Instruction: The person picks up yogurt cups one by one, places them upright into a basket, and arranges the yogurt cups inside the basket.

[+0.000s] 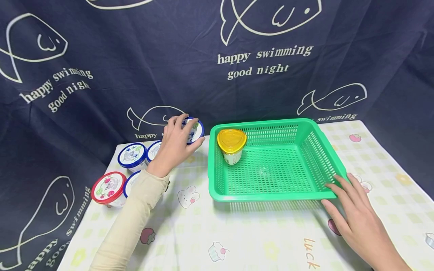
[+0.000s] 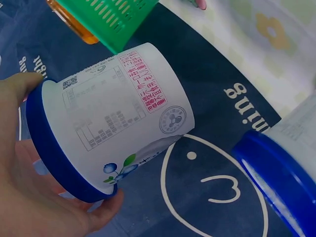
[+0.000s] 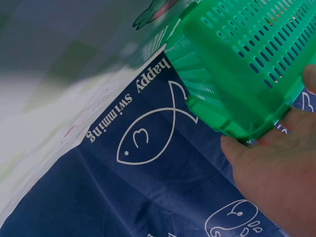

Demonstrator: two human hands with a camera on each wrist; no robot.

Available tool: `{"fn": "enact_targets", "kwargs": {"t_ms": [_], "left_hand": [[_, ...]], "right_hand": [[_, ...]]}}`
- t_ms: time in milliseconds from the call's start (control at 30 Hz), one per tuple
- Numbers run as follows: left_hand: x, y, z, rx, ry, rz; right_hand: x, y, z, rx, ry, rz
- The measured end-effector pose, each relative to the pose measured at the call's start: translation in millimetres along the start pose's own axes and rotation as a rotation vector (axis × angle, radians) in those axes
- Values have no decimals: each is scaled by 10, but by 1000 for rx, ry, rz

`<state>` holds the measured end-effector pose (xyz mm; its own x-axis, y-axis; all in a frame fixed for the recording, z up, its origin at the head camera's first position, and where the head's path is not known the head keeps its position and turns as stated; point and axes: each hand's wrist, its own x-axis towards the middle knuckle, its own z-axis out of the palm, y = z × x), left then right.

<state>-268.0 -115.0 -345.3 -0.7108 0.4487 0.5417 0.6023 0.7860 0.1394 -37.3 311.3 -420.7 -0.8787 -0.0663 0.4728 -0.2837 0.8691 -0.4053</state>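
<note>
In the head view my left hand [image 1: 176, 145] holds a white tub with a blue lid [image 1: 196, 131] by its lid, left of the green basket. The left wrist view shows this tub [image 2: 123, 108] tilted, with blueberries and red print on its side. My right hand [image 1: 359, 218] rests straight fingers on the near right corner of the green plastic basket [image 1: 257, 197]. In the right wrist view, its fingertips touch the basket's rim [image 3: 242, 128]. Inside the basket, at its left end, stands a cup with a yellow lid [image 1: 232, 141].
At the left of the table are more blue-lidded tubs [image 1: 133, 155], some partly behind my left arm, and a red-lidded tub [image 1: 109, 187]. A patterned cloth [image 1: 244, 229] covers the table. A dark blue fish-print curtain [image 1: 176, 75] hangs behind.
</note>
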Motion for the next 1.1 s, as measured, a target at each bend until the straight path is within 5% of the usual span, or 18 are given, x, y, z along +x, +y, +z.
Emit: {"fn": "enact_targets", "kwargs": {"t_ms": [1100], "left_hand": [[-9, 679, -337, -81, 128, 219]], "right_hand": [[-8, 32, 16, -9, -10, 12]]}}
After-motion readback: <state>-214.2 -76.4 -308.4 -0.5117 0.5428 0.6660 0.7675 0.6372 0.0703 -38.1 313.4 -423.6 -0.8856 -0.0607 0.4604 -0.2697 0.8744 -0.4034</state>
